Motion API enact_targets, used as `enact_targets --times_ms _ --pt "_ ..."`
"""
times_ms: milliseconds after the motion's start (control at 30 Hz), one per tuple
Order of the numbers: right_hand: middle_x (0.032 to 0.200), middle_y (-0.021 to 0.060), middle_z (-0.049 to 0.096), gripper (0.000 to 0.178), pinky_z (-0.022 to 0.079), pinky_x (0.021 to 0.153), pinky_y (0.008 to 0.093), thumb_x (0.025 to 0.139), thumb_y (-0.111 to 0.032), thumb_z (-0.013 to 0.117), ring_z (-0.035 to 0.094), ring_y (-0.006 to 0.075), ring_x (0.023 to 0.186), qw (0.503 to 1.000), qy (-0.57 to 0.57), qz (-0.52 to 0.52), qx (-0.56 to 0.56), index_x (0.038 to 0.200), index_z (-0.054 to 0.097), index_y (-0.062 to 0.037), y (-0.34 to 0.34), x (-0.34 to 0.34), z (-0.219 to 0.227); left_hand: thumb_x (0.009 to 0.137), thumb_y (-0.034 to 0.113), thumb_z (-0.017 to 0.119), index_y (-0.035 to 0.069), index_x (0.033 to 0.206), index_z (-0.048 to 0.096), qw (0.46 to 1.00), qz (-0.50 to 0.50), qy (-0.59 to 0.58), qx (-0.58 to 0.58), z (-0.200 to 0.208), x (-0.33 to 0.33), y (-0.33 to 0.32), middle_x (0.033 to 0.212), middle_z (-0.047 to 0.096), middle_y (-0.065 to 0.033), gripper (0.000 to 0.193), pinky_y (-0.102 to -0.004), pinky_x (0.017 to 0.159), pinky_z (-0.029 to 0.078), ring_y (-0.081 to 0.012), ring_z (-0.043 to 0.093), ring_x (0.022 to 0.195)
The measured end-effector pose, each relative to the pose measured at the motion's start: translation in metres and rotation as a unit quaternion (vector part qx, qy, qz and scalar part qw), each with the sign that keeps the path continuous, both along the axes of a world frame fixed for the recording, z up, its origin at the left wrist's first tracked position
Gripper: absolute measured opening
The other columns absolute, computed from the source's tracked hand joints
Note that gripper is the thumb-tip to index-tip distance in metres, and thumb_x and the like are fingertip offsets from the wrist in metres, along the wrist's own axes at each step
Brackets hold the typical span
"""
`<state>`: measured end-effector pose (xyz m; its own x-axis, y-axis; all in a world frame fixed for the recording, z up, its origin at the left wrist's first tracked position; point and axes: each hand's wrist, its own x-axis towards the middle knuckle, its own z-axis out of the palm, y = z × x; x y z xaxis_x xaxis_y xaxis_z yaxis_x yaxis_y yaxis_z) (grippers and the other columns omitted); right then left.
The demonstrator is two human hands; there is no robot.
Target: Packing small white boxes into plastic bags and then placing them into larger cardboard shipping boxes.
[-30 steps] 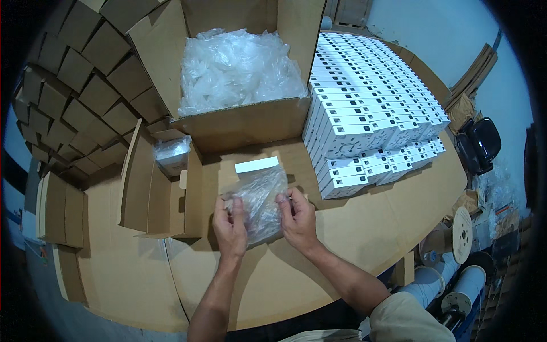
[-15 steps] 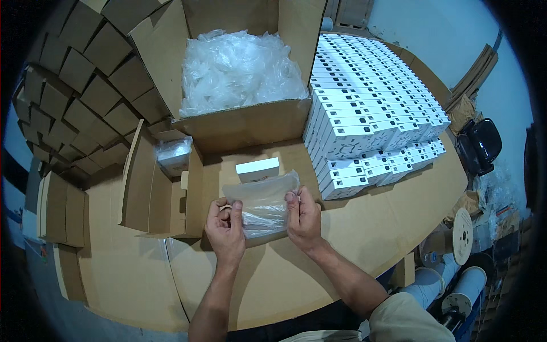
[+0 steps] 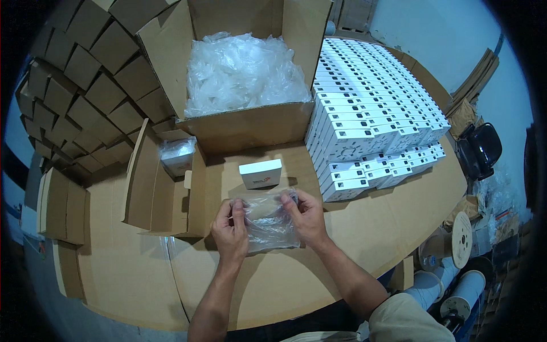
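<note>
A clear plastic bag (image 3: 266,227) is stretched between my two hands above the cardboard-covered table. My left hand (image 3: 230,228) pinches its upper left edge, thumb on top. At the upper right edge, my right hand (image 3: 307,218) grips the bag between thumb and fingers. Just beyond the bag, a small white box (image 3: 261,174) stands on the cardboard, touched by neither hand. Left of my hands is an open brown carton (image 3: 196,202), with a plastic-wrapped box (image 3: 178,155) inside at its far end.
Behind stands a large open carton (image 3: 245,128) heaped with clear plastic bags (image 3: 242,74). Many white boxes (image 3: 353,139) are stacked in rows at the right. Brown cartons (image 3: 94,74) pile up at the far left. Spools (image 3: 461,239) and a black chair (image 3: 481,145) stand beyond the table's right edge.
Both hands have lowered the bag slightly toward me, so the front of the white box now shows. The bag lies flatter, its upper edge no longer standing up.
</note>
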<state>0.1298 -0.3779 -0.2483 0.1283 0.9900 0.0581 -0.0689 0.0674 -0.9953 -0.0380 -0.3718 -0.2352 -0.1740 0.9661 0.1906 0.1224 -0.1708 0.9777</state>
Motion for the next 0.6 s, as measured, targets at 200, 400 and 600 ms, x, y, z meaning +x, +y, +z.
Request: enact_targets --times_ms 200,400,600 --pt "0.09 0.0 0.065 0.017 0.048 0.069 0.022 0.102 -0.015 0.061 0.057 0.0048 0.08 0.99 0.133 -0.038 0.024 0.111 0.067 -0.0019 0.004 -0.003 0.0 0.108 0.025 0.05 0.002 0.097 0.064 1.0 -0.006 -0.019 -0.003 -0.003 0.008 0.001 0.074 0.058 0.0014 0.029 -0.0234 0.058 0.042 -0.0051 0.05 0.065" --pt "0.093 -0.0005 0.065 0.013 0.049 0.072 0.0216 0.101 -0.011 0.063 0.058 0.0052 0.083 0.985 0.153 -0.077 0.025 0.11 0.065 -0.0025 0.007 0.0 -0.001 0.109 0.023 0.048 0.002 0.107 0.062 0.998 -0.011 -0.039 0.054 -0.012 0.01 0.004 0.084 0.062 -0.001 0.025 -0.0239 0.068 0.044 -0.0071 0.056 0.073" --pt "0.096 0.0004 0.064 0.02 0.048 0.076 0.0214 0.1 -0.009 0.063 0.057 0.007 0.084 0.989 0.104 -0.097 0.048 0.119 0.06 -0.0025 0.007 0.004 0.002 0.109 0.022 0.047 0.002 0.109 0.061 0.997 -0.04 -0.062 0.007 -0.016 0.001 0.004 0.092 0.062 -0.0028 0.024 -0.0252 0.071 0.045 -0.0088 0.058 0.078"
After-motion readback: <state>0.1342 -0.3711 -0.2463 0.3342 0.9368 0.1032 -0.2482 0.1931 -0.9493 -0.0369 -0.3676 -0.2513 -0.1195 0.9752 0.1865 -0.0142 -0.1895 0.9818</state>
